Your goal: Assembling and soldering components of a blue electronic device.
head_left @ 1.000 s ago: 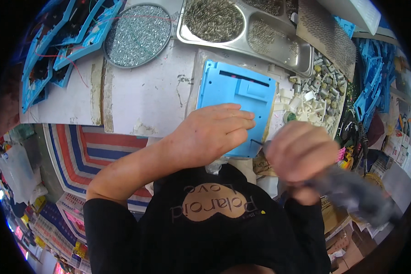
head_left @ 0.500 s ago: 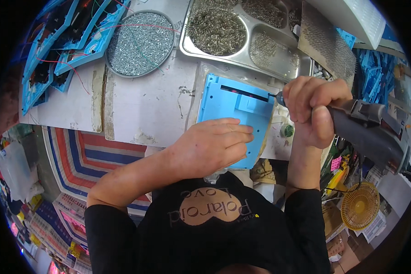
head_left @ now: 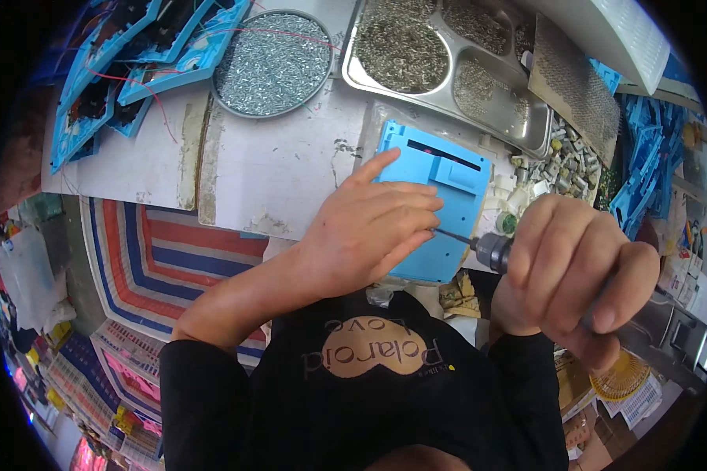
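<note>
Two of my hands are at the blue panel (head_left: 465,202), which lies on the table (head_left: 251,173) on my side of the steel tray (head_left: 444,96): the left hand (head_left: 353,228) rests across it, one finger spread from the others, and whether its fingertips pinch anything I cannot tell. With my right hand (head_left: 577,271) I grip the driver (head_left: 664,337), fingers curled round it, its bit (head_left: 453,235) reaching over the panel to just beside my left fingertips.

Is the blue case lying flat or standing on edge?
Lying flat: the blue case shows its broad, slotted face upward, and the left hand rests across it.
</note>
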Demonstrator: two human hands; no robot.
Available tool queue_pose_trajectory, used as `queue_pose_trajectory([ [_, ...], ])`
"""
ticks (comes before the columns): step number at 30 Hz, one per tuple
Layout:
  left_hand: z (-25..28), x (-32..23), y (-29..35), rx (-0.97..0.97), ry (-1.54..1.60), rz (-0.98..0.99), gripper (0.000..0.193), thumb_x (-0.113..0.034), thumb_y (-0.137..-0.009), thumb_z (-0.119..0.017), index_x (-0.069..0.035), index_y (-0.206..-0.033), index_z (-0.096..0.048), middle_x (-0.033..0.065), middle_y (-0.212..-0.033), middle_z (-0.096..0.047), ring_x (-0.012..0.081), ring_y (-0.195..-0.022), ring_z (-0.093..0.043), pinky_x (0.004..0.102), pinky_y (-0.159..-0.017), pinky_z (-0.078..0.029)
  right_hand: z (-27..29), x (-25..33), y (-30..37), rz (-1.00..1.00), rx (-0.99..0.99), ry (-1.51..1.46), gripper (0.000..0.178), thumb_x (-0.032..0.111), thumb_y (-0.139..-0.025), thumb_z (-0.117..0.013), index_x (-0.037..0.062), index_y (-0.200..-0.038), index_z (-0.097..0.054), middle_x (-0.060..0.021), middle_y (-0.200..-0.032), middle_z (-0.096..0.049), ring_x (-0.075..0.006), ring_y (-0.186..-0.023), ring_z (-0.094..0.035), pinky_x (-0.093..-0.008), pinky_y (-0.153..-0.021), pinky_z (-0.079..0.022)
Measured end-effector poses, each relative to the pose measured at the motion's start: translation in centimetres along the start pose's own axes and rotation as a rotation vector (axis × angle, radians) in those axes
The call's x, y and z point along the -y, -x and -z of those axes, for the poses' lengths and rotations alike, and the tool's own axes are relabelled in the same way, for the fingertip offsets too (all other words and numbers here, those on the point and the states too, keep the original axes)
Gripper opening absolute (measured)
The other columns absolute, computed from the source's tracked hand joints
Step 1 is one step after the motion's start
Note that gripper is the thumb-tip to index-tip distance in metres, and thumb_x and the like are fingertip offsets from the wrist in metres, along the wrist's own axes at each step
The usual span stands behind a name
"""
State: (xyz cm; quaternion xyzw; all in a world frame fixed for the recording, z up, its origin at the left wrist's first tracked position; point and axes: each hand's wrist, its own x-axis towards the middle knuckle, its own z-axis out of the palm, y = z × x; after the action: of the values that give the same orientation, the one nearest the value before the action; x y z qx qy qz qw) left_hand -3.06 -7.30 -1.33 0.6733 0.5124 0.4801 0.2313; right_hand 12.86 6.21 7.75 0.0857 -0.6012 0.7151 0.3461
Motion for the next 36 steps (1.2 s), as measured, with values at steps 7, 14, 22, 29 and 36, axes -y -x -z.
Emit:
queue_pose_trajectory([
  [7,1.4,0.1,0.6,-0.045,-0.009,0.047,0.015,-0.006,-0.083,-0.077,-0.008,-0.096,-0.07,0.0068,-0.103,-0.076,0.0236,-0.107,-0.072,0.0601,-0.12,-0.026,-0.8,-1.4,-1.2,-0.038,0.015,0.012,0.034,0.038,-0.09,-0.081,0.0159,-0.101,-0.058,0.008,-0.063,-0.062,-0.0052,-0.049,-0.057,-0.0219,-0.052,-0.046],
  [14,3.6,0.2,0.3,-0.077,-0.151,0.003,0.015,-0.011,-0.082,-0.08,-0.008,-0.094,-0.071,0.0035,-0.096,-0.076,0.0253,-0.095,-0.073,0.057,-0.119,-0.03,-1.8,-2.4,-2.3,-0.069,-0.063,-0.006,0.022,0.03,-0.094,-0.071,0.0157,-0.104,-0.058,0.0088,-0.063,-0.059,-0.006,-0.05,-0.055,-0.0236,-0.054,-0.044],
  [22,8.6,8.2,-3.3,0.022,-0.877,0.51,0.015,-0.019,-0.089,-0.07,-0.009,-0.1,-0.073,0.0111,-0.089,-0.072,0.035,-0.084,-0.069,0.0431,-0.076,-0.055,1.9,-7.2,-3.9,-0.002,-0.147,0.11,0.024,0.025,-0.097,-0.054,0.0069,-0.113,-0.056,-0.0007,-0.065,-0.049,-0.0135,-0.056,-0.046,-0.0334,-0.06,-0.042],
  [29,8.3,9.1,-2.9,-0.122,-0.801,0.375,0.011,-0.02,-0.091,-0.068,-0.011,-0.092,-0.073,0.0084,-0.089,-0.07,0.0311,-0.083,-0.069,0.0418,-0.072,-0.055,1.9,-8.6,-4.0,0.015,-0.146,0.075,0.019,0.015,-0.098,-0.06,0.0016,-0.108,-0.05,-0.0047,-0.063,-0.05,-0.0137,-0.054,-0.048,-0.0299,-0.052,-0.044],
  [36,7.8,9.2,-2.5,-0.244,-0.734,0.247,0.011,-0.022,-0.093,-0.068,-0.011,-0.092,-0.069,0.0065,-0.089,-0.065,0.0306,-0.076,-0.068,0.0408,-0.065,-0.056,0.9,-9.7,-3.9,0.009,-0.199,0.126,0.014,0.007,-0.095,-0.061,0.0019,-0.101,-0.05,-0.0065,-0.065,-0.054,-0.0121,-0.052,-0.048,-0.0278,-0.048,-0.043],
])
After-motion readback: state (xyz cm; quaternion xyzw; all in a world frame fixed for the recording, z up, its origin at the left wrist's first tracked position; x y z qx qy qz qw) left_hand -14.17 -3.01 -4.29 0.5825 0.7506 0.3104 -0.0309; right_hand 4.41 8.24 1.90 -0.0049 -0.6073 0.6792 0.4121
